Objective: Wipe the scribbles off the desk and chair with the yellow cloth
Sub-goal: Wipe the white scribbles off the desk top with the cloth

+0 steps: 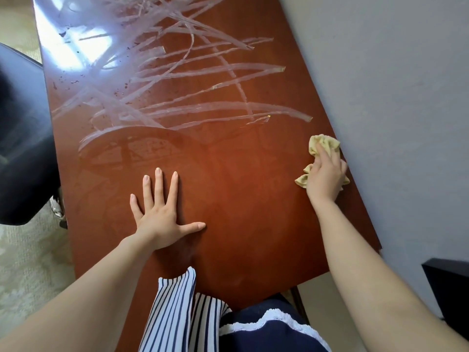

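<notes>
head view: the right hand (324, 174) grips a crumpled yellow cloth (323, 143), fingers curled over it, at the right edge of the glossy reddish-brown wooden desk (241, 199), just beside the grey wall (393, 97). the left hand (160, 209) lies flat on the desk, fingers spread wide, holding nothing. pale streaky scribbles (177, 97) cover the far half. a black padded chair (22, 135) stands at left.

I am wearing striped fabric (175, 313) and navy fabric (264, 336) with white lace trim, both hanging well left of the grey wall (393, 97). A black block (449, 288) is sitting near the wall's foot. Pale carpet (25, 262) is lying far left of it.
</notes>
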### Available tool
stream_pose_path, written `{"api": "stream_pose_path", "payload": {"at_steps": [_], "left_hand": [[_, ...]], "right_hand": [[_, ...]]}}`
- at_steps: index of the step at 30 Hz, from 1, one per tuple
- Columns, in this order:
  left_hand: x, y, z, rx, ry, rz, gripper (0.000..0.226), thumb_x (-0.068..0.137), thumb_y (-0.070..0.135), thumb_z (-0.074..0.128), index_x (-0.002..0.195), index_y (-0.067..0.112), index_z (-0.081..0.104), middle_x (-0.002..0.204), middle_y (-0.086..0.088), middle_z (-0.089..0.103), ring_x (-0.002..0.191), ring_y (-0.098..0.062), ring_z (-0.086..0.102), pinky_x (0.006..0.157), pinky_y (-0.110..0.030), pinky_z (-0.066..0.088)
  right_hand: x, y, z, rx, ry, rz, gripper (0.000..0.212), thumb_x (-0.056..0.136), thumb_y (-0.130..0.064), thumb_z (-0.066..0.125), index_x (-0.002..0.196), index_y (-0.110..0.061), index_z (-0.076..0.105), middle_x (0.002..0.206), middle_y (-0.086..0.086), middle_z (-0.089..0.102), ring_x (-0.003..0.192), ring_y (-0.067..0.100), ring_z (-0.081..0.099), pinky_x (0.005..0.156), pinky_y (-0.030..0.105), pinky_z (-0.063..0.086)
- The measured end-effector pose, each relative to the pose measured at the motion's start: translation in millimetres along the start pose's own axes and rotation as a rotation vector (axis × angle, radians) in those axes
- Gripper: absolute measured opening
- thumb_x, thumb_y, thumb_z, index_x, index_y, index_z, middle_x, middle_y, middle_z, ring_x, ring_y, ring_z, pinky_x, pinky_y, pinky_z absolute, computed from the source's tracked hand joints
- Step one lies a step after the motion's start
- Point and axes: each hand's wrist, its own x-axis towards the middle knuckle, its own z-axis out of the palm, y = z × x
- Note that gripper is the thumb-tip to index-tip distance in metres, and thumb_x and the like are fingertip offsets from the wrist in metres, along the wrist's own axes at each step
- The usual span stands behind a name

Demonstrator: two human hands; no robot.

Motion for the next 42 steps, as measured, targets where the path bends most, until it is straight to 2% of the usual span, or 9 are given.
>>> {"api": "stream_pose_path", "payload": {"at_steps": [5,12,15,18,20,24,29,36,42], "left_hand": [[1,0,1,0.009,0.021,-0.002,0.123,0.06,0.087,0.048,0.128,0.038,-0.042,0.141,0.003,-0.049,0.135,-0.024,-0.039,0.111,-0.053,-0.015],[-1,1,0,0.005,0.031,0.007,0.125,0.061,0.086,0.05,0.141,0.036,-0.032,0.147,0.001,-0.044,0.137,-0.024,-0.037,0.112,-0.053,-0.013],[-2,1,1,0.01,0.034,0.014,0.124,0.061,0.086,0.05,0.142,0.036,-0.03,0.147,0.001,-0.044,0.137,-0.024,-0.037,0.112,-0.053,-0.013],[-2,1,1,0.013,0.043,0.013,0.125,0.061,0.085,0.051,0.143,0.035,-0.029,0.147,0.001,-0.043,0.138,-0.024,-0.036,0.112,-0.053,-0.012],[-2,1,1,0.012,0.045,0.014,0.125,0.062,0.085,0.052,0.143,0.035,-0.029,0.148,0.001,-0.043,0.138,-0.024,-0.035,0.112,-0.053,-0.012],[-2,0,2,0.01,0.042,0.023,0.125,0.061,0.086,0.051,0.142,0.035,-0.03,0.147,0.001,-0.043,0.137,-0.024,-0.036,0.112,-0.053,-0.012],[-2,0,3,0.017,0.022,0.027,0.125,0.061,0.087,0.049,0.141,0.035,-0.033,0.145,0.002,-0.047,0.136,-0.024,-0.039,0.111,-0.053,-0.014],[1,-1,3,0.014,0.018,0.025,0.125,0.06,0.088,0.046,0.131,0.036,-0.042,0.143,0.001,-0.049,0.135,-0.025,-0.04,0.111,-0.054,-0.013],[3,-2,2,0.016,-0.004,0.013,0.124,0.06,0.089,0.045,0.125,0.037,-0.047,0.132,0.004,-0.057,0.132,-0.025,-0.043,0.11,-0.054,-0.016]], "right_hand": [[-51,1,-11,0.042,-0.089,-0.141,0.037,0.097,-0.015,0.049,0.133,-0.02,0.056,0.133,0.011,0.053,0.118,0.032,0.043,0.102,0.043,0.038],[-107,7,-51,-0.08,-0.405,-0.22,0.054,0.094,-0.042,0.05,0.145,-0.032,0.035,0.142,0.003,0.041,0.122,0.022,0.033,0.101,0.038,0.038],[-111,9,-72,-0.074,-0.516,-0.234,0.058,0.093,-0.044,0.052,0.146,-0.035,0.032,0.144,-0.003,0.037,0.124,0.018,0.031,0.103,0.037,0.036],[-118,14,-85,-0.064,-0.415,-0.219,0.06,0.087,-0.031,0.063,0.142,-0.028,0.039,0.137,-0.002,0.041,0.123,0.017,0.034,0.102,0.04,0.04],[-123,15,-82,-0.054,-0.349,-0.186,0.06,0.085,-0.024,0.067,0.14,-0.022,0.043,0.132,0.0,0.044,0.119,0.017,0.037,0.097,0.036,0.044],[-123,14,-60,-0.048,-0.223,-0.208,0.047,0.085,-0.022,0.069,0.129,-0.015,0.056,0.122,0.006,0.054,0.111,0.023,0.046,0.086,0.039,0.051],[-97,12,-35,-0.151,-0.005,-0.251,0.031,0.082,-0.018,0.071,0.112,-0.014,0.065,0.112,0.011,0.06,0.108,0.032,0.051,0.086,0.048,0.045],[-17,-1,-14,-0.068,-0.019,-0.133,0.033,0.09,-0.022,0.061,0.121,-0.014,0.06,0.129,0.013,0.052,0.119,0.032,0.045,0.096,0.042,0.039],[36,-9,-6,0.051,-0.003,-0.009,0.034,0.09,-0.024,0.059,0.12,-0.011,0.058,0.13,0.008,0.055,0.121,0.028,0.044,0.101,0.037,0.035]]}}
